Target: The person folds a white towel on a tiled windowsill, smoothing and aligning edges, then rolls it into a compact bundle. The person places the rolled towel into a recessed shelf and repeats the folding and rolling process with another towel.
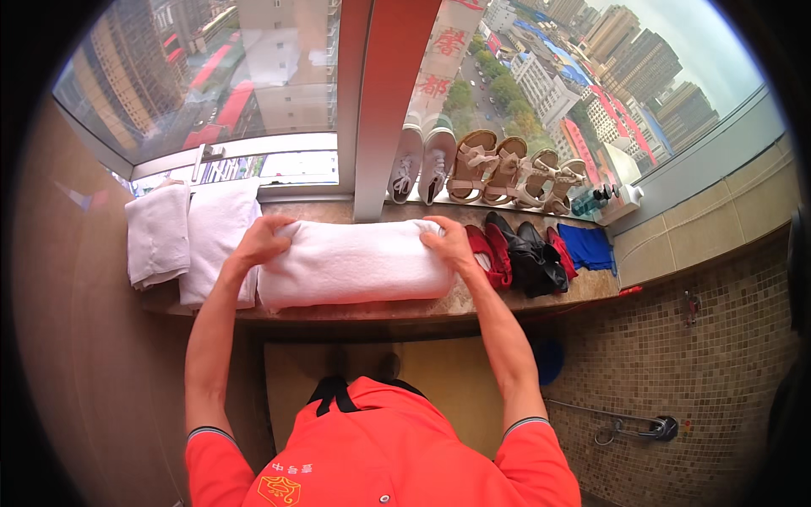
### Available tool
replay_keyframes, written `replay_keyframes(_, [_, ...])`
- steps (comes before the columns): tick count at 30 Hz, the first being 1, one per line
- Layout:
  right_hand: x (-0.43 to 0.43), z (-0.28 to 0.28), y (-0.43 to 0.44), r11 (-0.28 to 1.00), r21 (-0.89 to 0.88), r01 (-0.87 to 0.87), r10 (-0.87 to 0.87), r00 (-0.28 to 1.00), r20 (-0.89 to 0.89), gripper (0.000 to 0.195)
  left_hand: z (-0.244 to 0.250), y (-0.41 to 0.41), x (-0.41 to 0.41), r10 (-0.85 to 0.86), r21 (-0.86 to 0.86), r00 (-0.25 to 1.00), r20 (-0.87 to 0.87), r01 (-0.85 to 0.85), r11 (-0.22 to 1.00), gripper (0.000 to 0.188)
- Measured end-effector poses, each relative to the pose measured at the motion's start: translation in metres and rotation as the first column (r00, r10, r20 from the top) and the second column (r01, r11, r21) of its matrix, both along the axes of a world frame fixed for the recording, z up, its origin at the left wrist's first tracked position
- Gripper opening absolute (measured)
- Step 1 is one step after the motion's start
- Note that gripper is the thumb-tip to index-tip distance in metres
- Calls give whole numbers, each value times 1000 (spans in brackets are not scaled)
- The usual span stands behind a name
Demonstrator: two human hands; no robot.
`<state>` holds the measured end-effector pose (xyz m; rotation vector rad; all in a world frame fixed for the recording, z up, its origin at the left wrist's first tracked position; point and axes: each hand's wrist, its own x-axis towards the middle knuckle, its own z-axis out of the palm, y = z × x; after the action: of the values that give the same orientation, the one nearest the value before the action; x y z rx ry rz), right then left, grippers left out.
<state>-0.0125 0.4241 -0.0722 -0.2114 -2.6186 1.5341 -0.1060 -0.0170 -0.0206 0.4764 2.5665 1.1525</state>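
Note:
A thick folded white towel (358,263) lies lengthwise on the brown stone window sill (393,308) before me. My left hand (266,239) grips its far left corner between thumb and fingers. At the far right corner, my right hand (448,241) pinches the cloth in the same way. Just left of this towel, another folded white towel (215,234) hangs a little over the sill's front edge. Beside that one, at the far left, is a smaller folded white towel (158,234).
Red shoes (497,253), black shoes (529,253) and a blue cloth (586,246) lie right of the towel. Behind them, white sneakers (437,158), several sandals (475,165) and bottles (589,201) line the window. A metal wall fixture (662,428) sticks out at the lower right.

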Motion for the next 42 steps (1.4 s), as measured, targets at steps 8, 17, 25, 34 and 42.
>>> replay_keyframes(8, [38, 42, -74, 709, 659, 249, 99, 891, -443, 53, -23, 66, 93, -121, -246, 636, -763, -113, 963, 60])
replay_keyframes(17, [28, -16, -91, 665, 733, -141, 352, 925, -142, 59, -67, 96, 93, -285, -451, 831, -478, 46, 891, 72])
replay_keyframes(25, [28, -14, -79, 674, 719, -168, 437, 875, -206, 53, -61, 100, 80, -201, -399, 877, -437, 11, 917, 75])
replay_keyframes(34, [36, -7, -69, 619, 755, -215, 582, 772, -257, 57, -63, 95, 121, -122, -356, 851, -511, -81, 931, 75])
replay_keyframes(42, [60, 22, -78, 603, 791, -100, 493, 826, -272, 65, -39, 88, 166, -56, -331, 814, -578, -171, 928, 85])
